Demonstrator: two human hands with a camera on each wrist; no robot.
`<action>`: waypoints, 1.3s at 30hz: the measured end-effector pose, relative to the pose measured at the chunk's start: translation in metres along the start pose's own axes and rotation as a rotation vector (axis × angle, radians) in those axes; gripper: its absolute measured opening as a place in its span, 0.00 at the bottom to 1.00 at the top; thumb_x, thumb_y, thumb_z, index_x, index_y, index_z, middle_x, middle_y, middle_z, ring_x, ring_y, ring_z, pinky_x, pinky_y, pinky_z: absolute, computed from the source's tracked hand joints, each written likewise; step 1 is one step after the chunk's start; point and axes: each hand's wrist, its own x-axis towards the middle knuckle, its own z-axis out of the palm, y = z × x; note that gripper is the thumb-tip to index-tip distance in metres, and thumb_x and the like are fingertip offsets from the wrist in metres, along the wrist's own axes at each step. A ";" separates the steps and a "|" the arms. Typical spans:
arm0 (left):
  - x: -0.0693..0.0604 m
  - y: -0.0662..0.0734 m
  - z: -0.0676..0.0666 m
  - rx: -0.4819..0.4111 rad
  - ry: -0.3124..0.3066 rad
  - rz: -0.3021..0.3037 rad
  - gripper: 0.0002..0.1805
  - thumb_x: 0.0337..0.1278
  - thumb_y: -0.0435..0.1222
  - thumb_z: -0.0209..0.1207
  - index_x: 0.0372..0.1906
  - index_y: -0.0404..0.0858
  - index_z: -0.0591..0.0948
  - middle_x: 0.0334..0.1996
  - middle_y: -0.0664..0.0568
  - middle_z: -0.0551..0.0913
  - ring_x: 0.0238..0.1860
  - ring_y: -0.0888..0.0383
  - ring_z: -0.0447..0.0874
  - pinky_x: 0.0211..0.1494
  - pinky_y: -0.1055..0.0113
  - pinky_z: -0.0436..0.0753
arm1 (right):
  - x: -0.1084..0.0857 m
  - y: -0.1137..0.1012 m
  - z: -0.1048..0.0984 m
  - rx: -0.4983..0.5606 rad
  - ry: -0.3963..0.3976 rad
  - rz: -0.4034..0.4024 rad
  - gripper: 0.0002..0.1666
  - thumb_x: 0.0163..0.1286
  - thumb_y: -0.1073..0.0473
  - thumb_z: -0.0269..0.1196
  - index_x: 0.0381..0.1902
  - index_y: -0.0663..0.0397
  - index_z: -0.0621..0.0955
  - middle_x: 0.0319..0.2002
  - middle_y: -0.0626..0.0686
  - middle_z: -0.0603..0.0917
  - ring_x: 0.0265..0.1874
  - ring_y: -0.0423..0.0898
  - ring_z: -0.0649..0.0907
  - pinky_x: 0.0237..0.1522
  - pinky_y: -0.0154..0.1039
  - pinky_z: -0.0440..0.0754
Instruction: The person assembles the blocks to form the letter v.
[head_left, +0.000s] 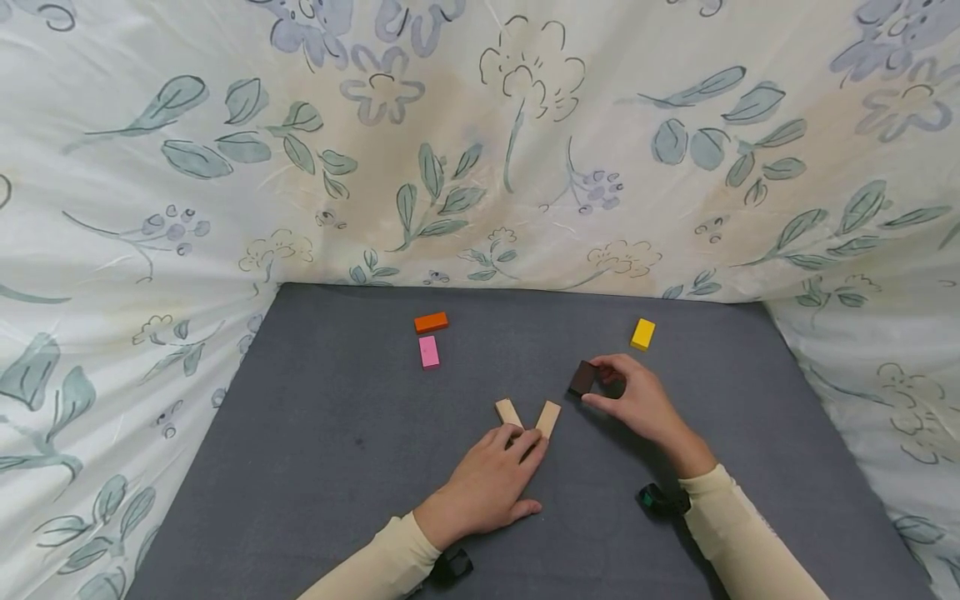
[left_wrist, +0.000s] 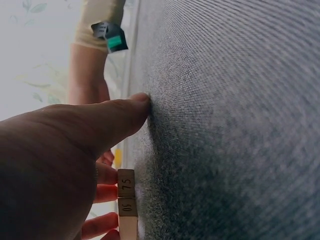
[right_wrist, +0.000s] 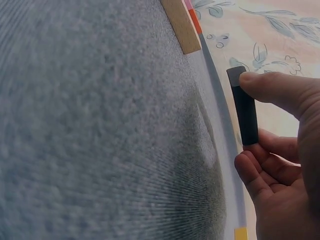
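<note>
My right hand [head_left: 637, 400] pinches a dark brown block [head_left: 581, 379] between thumb and fingers. In the right wrist view this dark block [right_wrist: 243, 106] appears raised off the cloth, thumb at one end and fingers at the other. My left hand [head_left: 491, 479] lies palm down with its fingertips on two plain wooden blocks, a left one [head_left: 507, 411] and a right one [head_left: 548, 418], which form a V. Printed digits show on the near ends of these wooden blocks [left_wrist: 127, 184] in the left wrist view. The fingers partly cover both blocks; the thumb extends to the side.
An orange block [head_left: 431, 322] and a pink block [head_left: 429, 352] lie close together at the back left. Beyond my right hand is a yellow block [head_left: 642, 333]. Grey cloth [head_left: 315, 467] covers the table, and a flowered curtain [head_left: 465, 150] hangs behind and at both sides.
</note>
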 end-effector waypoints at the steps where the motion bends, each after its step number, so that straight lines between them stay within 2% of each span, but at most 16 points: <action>1: 0.000 0.000 0.000 -0.001 0.000 0.000 0.48 0.68 0.67 0.65 0.81 0.42 0.72 0.75 0.52 0.70 0.68 0.54 0.69 0.75 0.57 0.72 | 0.000 0.000 0.000 -0.001 -0.001 -0.001 0.34 0.64 0.58 0.82 0.65 0.60 0.83 0.55 0.59 0.84 0.49 0.57 0.86 0.54 0.61 0.84; 39: 0.002 0.002 -0.001 0.006 -0.037 -0.022 0.48 0.68 0.68 0.64 0.81 0.43 0.72 0.76 0.51 0.71 0.70 0.53 0.69 0.76 0.56 0.72 | 0.000 -0.007 0.015 0.007 -0.007 -0.035 0.34 0.63 0.56 0.83 0.64 0.58 0.84 0.54 0.57 0.84 0.49 0.54 0.85 0.54 0.59 0.84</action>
